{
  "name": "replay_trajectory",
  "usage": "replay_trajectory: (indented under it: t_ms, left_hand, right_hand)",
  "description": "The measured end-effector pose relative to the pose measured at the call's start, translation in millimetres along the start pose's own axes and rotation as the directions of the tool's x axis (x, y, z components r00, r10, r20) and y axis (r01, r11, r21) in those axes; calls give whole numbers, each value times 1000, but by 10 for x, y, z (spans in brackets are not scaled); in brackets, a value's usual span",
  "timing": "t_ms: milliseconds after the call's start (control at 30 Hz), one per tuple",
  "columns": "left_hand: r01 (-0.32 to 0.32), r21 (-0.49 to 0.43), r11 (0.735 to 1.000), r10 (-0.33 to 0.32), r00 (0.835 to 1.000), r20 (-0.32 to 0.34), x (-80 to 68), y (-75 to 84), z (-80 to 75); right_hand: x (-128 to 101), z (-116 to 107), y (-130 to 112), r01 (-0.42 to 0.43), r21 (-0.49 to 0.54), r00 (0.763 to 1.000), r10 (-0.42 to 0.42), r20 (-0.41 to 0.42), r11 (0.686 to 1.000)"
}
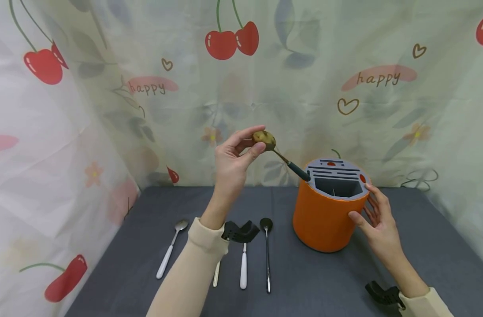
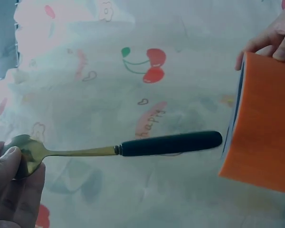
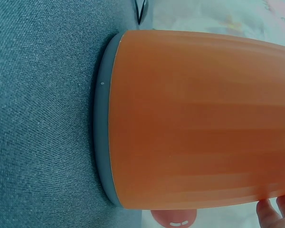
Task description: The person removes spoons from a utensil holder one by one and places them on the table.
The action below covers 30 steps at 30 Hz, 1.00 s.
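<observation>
The left hand (image 1: 230, 165) pinches the bowl of a gold spoon (image 1: 270, 144) between thumb and fingers, held above the worktop (image 1: 328, 281) with its dark handle slanting down to the grey top of the orange holder (image 1: 322, 218). The right hand (image 1: 378, 222) rests on the holder's right side, fingers loosely spread against its wall and rim. On the worktop left of the holder lie a white-handled spoon (image 1: 171, 249), another white handle (image 1: 243, 270) and a black spoon (image 1: 267, 251).
</observation>
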<state>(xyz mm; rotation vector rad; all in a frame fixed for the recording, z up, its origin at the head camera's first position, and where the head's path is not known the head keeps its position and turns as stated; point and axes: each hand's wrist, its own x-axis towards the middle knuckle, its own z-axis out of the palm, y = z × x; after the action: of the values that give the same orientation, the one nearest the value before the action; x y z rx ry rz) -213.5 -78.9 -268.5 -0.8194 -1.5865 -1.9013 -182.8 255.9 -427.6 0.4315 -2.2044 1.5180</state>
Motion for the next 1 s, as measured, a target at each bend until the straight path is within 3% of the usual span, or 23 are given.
replay_trajectory:
  t_ms: [200,467,767,1000]
  left_hand:
    - [22,35,999,-20,998,-54,-10,45,-239]
    - [98,97,991,-85,988,-131,-59,51,-602]
    - [213,153,965,-175,958,-226,-145,-20,-1021]
    - [286,180,941,-229,932,-283,-229,-126,-1246]
  right_hand:
    - [3,1,-5,2,-4,1000,-2,3,1000]
    - [0,4,-6,3,-11,1000,-3,-3,1000]
    - [15,11,-24,-4,-3,1000,4,1,1000]
    - [11,14,-1,10,0,1000,-10,-9,1000]
